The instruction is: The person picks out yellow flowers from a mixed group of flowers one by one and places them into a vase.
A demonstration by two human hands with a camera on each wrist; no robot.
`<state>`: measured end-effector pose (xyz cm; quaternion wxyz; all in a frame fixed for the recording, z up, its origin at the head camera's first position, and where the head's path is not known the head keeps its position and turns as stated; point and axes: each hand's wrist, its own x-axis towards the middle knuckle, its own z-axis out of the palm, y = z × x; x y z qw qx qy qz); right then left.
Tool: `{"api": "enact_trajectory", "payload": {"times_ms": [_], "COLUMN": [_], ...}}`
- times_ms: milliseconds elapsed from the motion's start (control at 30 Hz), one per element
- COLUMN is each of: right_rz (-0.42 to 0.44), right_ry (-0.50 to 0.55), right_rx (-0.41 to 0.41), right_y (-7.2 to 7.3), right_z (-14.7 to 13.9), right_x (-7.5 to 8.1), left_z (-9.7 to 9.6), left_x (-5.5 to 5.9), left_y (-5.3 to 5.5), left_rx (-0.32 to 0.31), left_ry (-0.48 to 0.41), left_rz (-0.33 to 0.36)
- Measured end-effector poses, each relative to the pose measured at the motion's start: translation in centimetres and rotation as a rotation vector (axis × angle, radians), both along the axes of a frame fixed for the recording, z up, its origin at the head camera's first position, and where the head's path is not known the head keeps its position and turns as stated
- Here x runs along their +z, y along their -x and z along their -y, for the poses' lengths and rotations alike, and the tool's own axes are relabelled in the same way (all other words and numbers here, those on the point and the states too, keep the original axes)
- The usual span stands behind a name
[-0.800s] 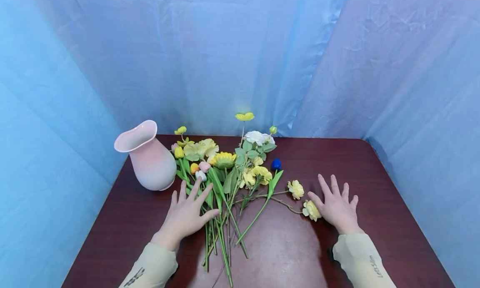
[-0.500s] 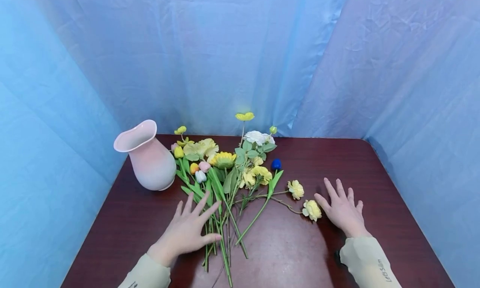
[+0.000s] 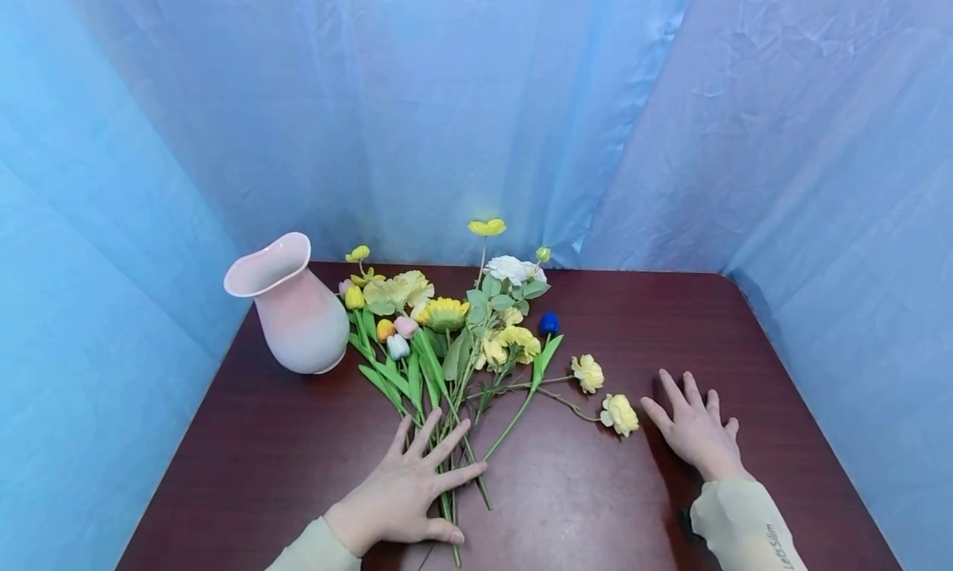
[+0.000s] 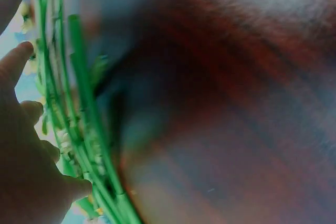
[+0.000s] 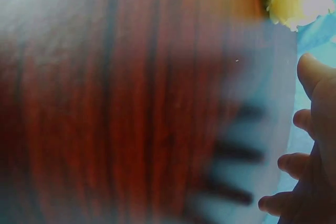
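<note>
In the head view my left hand (image 3: 413, 488) spreads its fingers over the green stems (image 4: 79, 140) of the flower pile, palm down and holding nothing. Whether it touches the stems I cannot tell. My right hand (image 3: 698, 434) has its fingers apart at the right side of the table, just right of a pale yellow flower (image 3: 620, 415); a gap separates them. The pile includes a sunflower (image 3: 442, 314), a white tulip (image 3: 398, 346), a blue tulip (image 3: 548, 323) and white blooms (image 3: 508, 269). A pink-and-white vase (image 3: 301, 319) stands upright left of the flowers.
The dark reddish wooden table (image 3: 581, 505) reflects light near its front. Blue curtains (image 3: 447, 116) hang behind it and on both sides. Another pale yellow flower (image 3: 587, 374) lies between the pile and my right hand.
My left hand has moved down and right, from near the tulip heads to the lower stems. The right hand has drawn slightly right and toward me. Flowers and vase keep their places.
</note>
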<state>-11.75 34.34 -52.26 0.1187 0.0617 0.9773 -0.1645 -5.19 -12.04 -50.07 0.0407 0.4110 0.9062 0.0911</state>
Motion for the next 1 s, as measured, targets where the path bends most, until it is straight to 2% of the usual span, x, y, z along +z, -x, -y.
{"api": "enact_trajectory", "payload": {"times_ms": [233, 467, 567, 700, 767, 867, 1000], "right_rz": [-0.008, -0.014, -0.012, -0.041, -0.079, -0.203, -0.463], "right_ry": [-0.019, -0.014, -0.012, -0.014, -0.009, -0.008, -0.014], "right_rx": [0.010, 0.021, 0.026, 0.041, 0.046, 0.056, 0.101], "right_y": [0.2, 0.4, 0.5, 0.5, 0.5, 0.6, 0.7], "right_z": [-0.4, -0.6, -0.6, -0.4, -0.1, 0.9, 3.1], "right_x": [-0.9, -1.2, -1.2, -0.9, -0.6, 0.1, 1.2], "left_z": [0.2, 0.7, 0.7, 0.5, 0.5, 0.5, 0.6], "left_x": [-1.1, -1.3, -1.2, -1.2, -1.2, -1.4, -1.6], "left_y": [0.5, 1.4, 1.9, 2.7, 3.2, 3.7, 4.1], "left_rx": [0.046, 0.083, 0.104, 0.128, 0.136, 0.142, 0.168], "left_ry": [0.007, 0.004, -0.016, -0.037, -0.055, -0.100, -0.177], "left_rz": [0.051, 0.090, 0.037, -0.093, -0.145, -0.204, -0.258]}}
